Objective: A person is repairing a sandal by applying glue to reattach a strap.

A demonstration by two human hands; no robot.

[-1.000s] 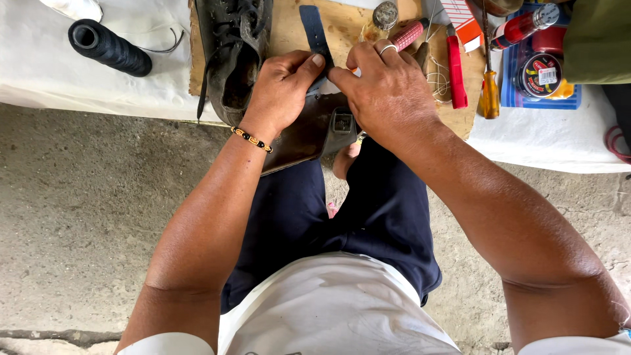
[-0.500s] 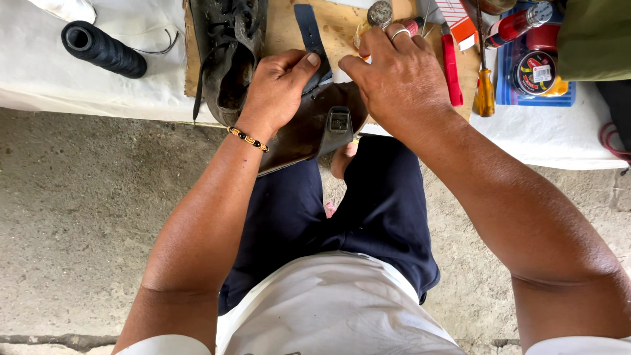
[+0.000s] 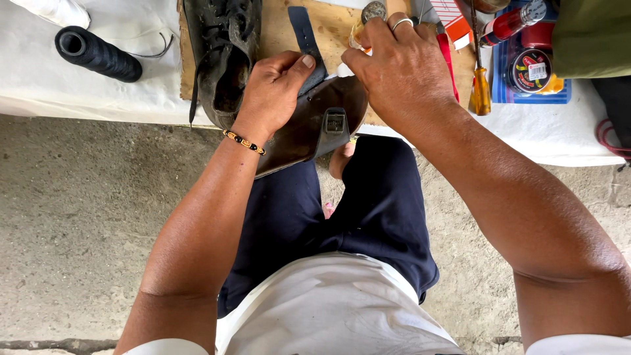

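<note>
Pinching a flat brown leather sandal (image 3: 309, 131), left hand (image 3: 269, 92) fingers (image 3: 299, 66) on its strap.

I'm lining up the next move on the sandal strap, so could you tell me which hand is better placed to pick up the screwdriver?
Probably the right hand: it is nearer the yellow-handled screwdriver, while the left hand pins the dark strap to the brown sandal.

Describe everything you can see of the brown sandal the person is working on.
The brown sandal looks like worn leather, with a flat dark sole and a strap bearing a metal buckle. It lies tilted over the edge of the wooden board, above the person's lap. The left hand presses on it, pinching a dark strap; the right hand hovers beside its toe.
</note>
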